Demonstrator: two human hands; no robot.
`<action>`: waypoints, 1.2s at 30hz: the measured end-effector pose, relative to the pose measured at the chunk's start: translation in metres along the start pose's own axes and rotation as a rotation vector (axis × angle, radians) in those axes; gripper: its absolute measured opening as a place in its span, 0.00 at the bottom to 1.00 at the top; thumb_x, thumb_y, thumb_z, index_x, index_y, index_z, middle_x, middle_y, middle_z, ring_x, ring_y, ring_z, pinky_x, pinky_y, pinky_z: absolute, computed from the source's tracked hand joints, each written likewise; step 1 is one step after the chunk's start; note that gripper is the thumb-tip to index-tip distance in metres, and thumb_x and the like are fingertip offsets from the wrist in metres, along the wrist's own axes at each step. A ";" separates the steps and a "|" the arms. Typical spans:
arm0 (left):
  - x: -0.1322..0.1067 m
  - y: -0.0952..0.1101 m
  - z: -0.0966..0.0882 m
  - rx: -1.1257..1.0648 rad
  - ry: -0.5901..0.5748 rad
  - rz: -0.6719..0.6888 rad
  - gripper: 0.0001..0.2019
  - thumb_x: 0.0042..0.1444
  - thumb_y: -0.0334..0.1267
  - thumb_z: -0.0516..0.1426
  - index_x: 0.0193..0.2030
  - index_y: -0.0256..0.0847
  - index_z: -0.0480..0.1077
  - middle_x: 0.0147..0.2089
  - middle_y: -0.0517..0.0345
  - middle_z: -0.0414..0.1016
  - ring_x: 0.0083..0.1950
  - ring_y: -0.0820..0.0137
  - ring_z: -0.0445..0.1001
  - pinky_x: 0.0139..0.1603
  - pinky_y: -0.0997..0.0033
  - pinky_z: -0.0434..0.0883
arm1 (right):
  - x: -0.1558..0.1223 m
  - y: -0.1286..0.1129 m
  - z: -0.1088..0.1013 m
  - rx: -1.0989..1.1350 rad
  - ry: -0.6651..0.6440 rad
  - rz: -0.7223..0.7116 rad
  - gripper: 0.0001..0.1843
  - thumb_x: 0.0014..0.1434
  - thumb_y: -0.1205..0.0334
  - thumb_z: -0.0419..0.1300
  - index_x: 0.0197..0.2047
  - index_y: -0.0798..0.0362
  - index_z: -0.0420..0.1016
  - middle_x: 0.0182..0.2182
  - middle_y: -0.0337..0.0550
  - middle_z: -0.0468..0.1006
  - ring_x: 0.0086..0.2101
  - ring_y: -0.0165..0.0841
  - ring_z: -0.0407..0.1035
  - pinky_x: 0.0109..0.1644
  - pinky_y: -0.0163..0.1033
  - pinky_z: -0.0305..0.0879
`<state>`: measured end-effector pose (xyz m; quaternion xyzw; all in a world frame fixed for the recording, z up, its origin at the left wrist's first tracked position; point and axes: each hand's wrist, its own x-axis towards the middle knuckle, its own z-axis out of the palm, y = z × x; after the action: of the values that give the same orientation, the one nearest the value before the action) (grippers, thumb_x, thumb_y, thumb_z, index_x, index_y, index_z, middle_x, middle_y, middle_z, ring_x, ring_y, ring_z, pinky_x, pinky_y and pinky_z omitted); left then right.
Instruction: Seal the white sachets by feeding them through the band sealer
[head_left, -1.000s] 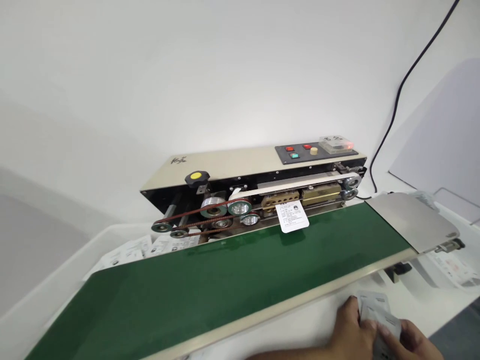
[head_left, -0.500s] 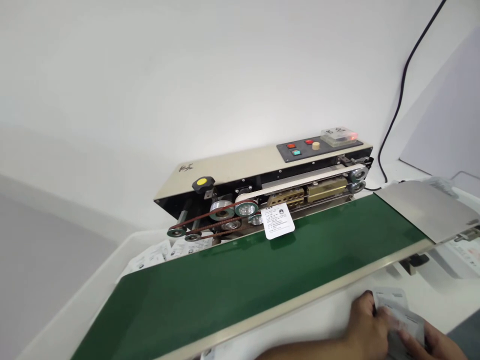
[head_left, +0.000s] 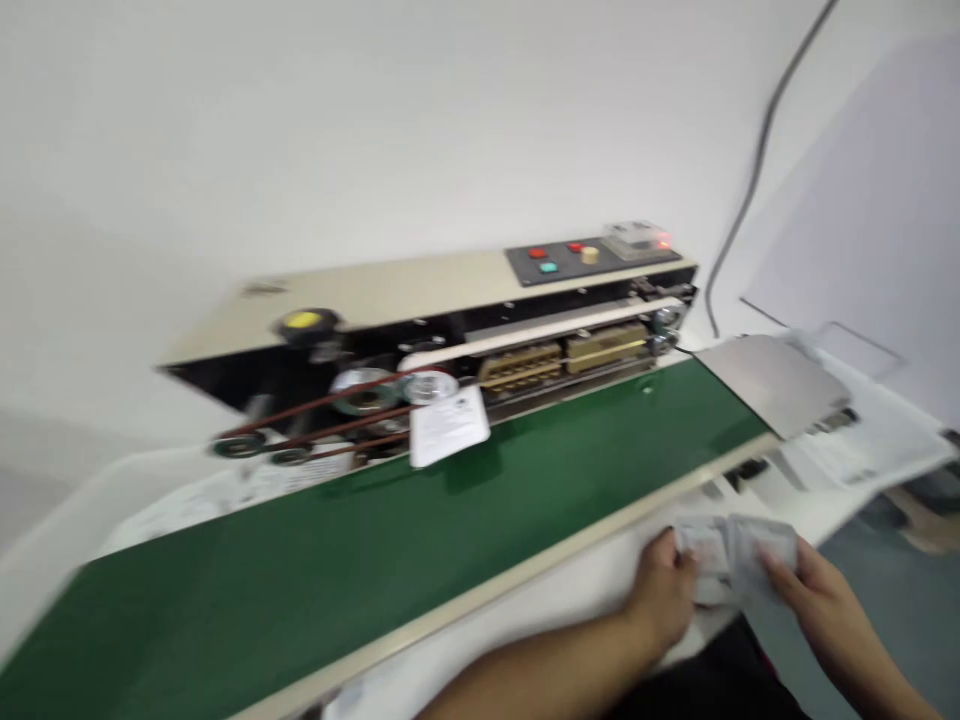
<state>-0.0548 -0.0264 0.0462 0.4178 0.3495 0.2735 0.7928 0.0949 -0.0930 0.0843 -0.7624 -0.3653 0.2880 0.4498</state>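
At the lower right, below the belt's front edge, my left hand (head_left: pixel 664 590) is closed on a small white packet (head_left: pixel 705 553) with blurred print. Beside it my right hand (head_left: pixel 814 585) grips another pale packet (head_left: pixel 750 560), thumb on its face. The two packets meet or overlap between my hands; motion blur hides the detail. A white printed packet (head_left: pixel 448 428) with rounded corners hangs from the rollers of a band sealing machine (head_left: pixel 420 300), over its green conveyor belt (head_left: pixel 360 540).
A metal plate (head_left: pixel 776 380) extends from the belt's right end. More printed packets (head_left: pixel 202 500) lie in a white bin (head_left: pixel 90 490) behind the belt at left. Knob, pulleys and drive bands are exposed on the machine. A dark cable (head_left: pixel 761 150) runs down the wall.
My view has swung right and down. The hanging packet has moved left along the machine toward the pulleys. My hands have drawn apart, one packet now in each.
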 end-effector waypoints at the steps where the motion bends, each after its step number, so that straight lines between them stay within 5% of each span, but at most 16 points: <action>1: 0.000 -0.001 0.000 0.016 -0.018 0.044 0.13 0.52 0.44 0.55 0.41 0.37 0.69 0.42 0.52 0.75 0.47 0.61 0.71 0.50 0.63 0.66 | 0.000 -0.007 -0.003 0.026 0.091 0.010 0.26 0.45 0.40 0.62 0.35 0.54 0.74 0.30 0.46 0.79 0.33 0.42 0.73 0.34 0.41 0.73; 3: 0.001 -0.002 -0.001 -0.006 -0.036 -0.045 0.16 0.52 0.46 0.54 0.41 0.37 0.68 0.41 0.50 0.76 0.39 0.61 0.74 0.38 0.62 0.71 | 0.003 -0.017 -0.009 0.075 0.183 0.058 0.25 0.49 0.40 0.60 0.37 0.55 0.71 0.25 0.42 0.76 0.24 0.35 0.70 0.25 0.38 0.70; 7: 0.002 0.001 -0.002 0.013 -0.041 -0.116 0.18 0.50 0.49 0.55 0.41 0.36 0.66 0.39 0.49 0.76 0.36 0.62 0.74 0.31 0.66 0.72 | 0.008 -0.030 -0.023 0.174 0.235 0.051 0.20 0.53 0.44 0.58 0.36 0.54 0.66 0.19 0.34 0.69 0.14 0.25 0.57 0.16 0.32 0.57; 16: 0.001 0.003 -0.004 0.053 -0.058 -0.145 0.22 0.48 0.54 0.56 0.42 0.38 0.66 0.40 0.50 0.75 0.39 0.62 0.75 0.31 0.70 0.71 | 0.027 -0.054 -0.038 0.290 0.160 -0.126 0.15 0.54 0.53 0.60 0.42 0.53 0.68 0.27 0.37 0.71 0.20 0.25 0.60 0.20 0.32 0.58; 21: 0.003 0.001 -0.003 0.052 -0.043 -0.116 0.27 0.45 0.60 0.57 0.41 0.36 0.67 0.39 0.48 0.75 0.37 0.60 0.75 0.29 0.67 0.71 | 0.042 -0.080 -0.039 0.127 0.073 -0.295 0.11 0.56 0.54 0.58 0.35 0.54 0.68 0.19 0.34 0.67 0.18 0.25 0.59 0.22 0.32 0.58; 23: 0.004 -0.001 -0.002 0.050 -0.043 -0.094 0.29 0.44 0.62 0.56 0.41 0.36 0.66 0.38 0.48 0.75 0.36 0.60 0.75 0.28 0.67 0.70 | 0.039 -0.094 -0.040 0.024 -0.057 -0.371 0.11 0.57 0.54 0.57 0.32 0.53 0.68 0.18 0.34 0.66 0.17 0.25 0.59 0.20 0.31 0.57; 29: 0.005 -0.005 -0.001 0.095 -0.038 -0.067 0.24 0.48 0.58 0.54 0.38 0.36 0.66 0.36 0.49 0.73 0.35 0.63 0.73 0.25 0.71 0.68 | 0.021 -0.127 -0.045 -0.276 -0.846 -0.702 0.17 0.63 0.53 0.51 0.43 0.53 0.76 0.29 0.47 0.76 0.30 0.32 0.69 0.33 0.34 0.63; 33: 0.006 -0.009 -0.003 0.115 -0.047 -0.081 0.23 0.49 0.57 0.53 0.38 0.36 0.65 0.35 0.50 0.72 0.33 0.64 0.73 0.24 0.71 0.69 | 0.026 -0.139 -0.060 -0.387 -1.028 -0.664 0.23 0.64 0.49 0.46 0.44 0.54 0.77 0.28 0.49 0.76 0.30 0.33 0.69 0.32 0.36 0.61; 36: 0.009 -0.014 -0.007 0.128 -0.079 -0.083 0.21 0.50 0.54 0.53 0.40 0.36 0.65 0.38 0.50 0.73 0.35 0.63 0.74 0.25 0.71 0.70 | 0.030 -0.144 -0.074 -0.517 -1.041 -0.565 0.23 0.63 0.49 0.47 0.41 0.53 0.79 0.27 0.49 0.75 0.29 0.34 0.69 0.32 0.37 0.61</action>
<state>-0.0532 -0.0236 0.0279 0.4632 0.3517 0.2006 0.7883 0.1260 -0.0561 0.2423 -0.4811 -0.7800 0.3932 0.0743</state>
